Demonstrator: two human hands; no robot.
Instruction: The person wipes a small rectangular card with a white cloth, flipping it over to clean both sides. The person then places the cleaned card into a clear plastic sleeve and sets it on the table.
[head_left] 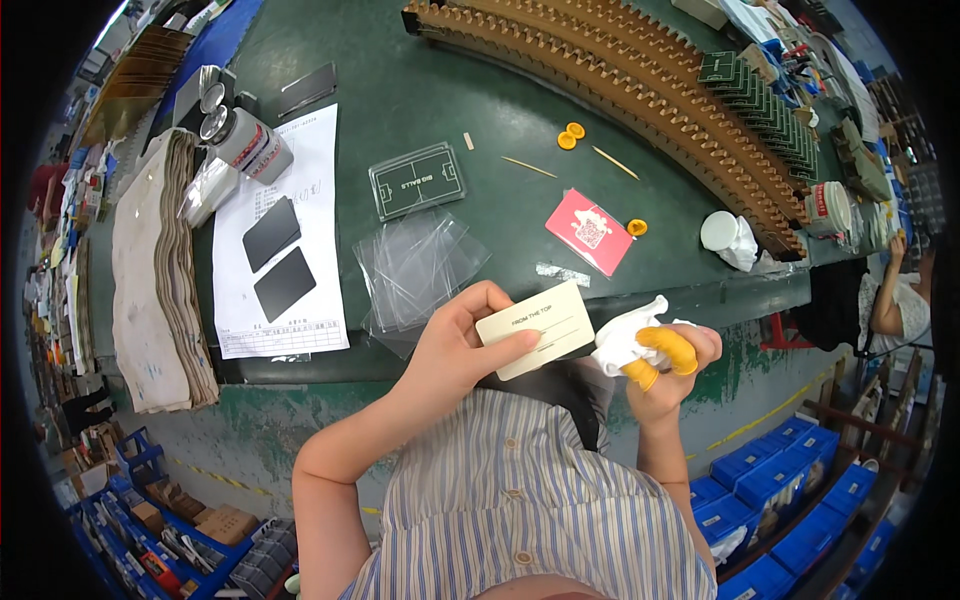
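My left hand (455,340) grips a cream card (560,318) with dark print, the thumb lying across its face and the fingers behind. Close to the card's right edge, my right hand (662,395) is closed on a bunched white cloth (622,345). Yellow finger cots (668,350) cover some of that hand's fingertips. Both hands are just off the table's front edge, in front of my striped shirt. Beyond them on the green table lie a pink card (588,232) with a white design and a pile of clear plastic sleeves (420,270).
Stacked dark green cards (417,182), two toothpicks (615,163) and loose yellow finger cots (568,138) lie farther back. Long slotted wooden racks (600,75) cross the far right. At left are black cards (286,285) on a paper sheet (325,250), a metal can (250,145) and stacked cloths (155,280).
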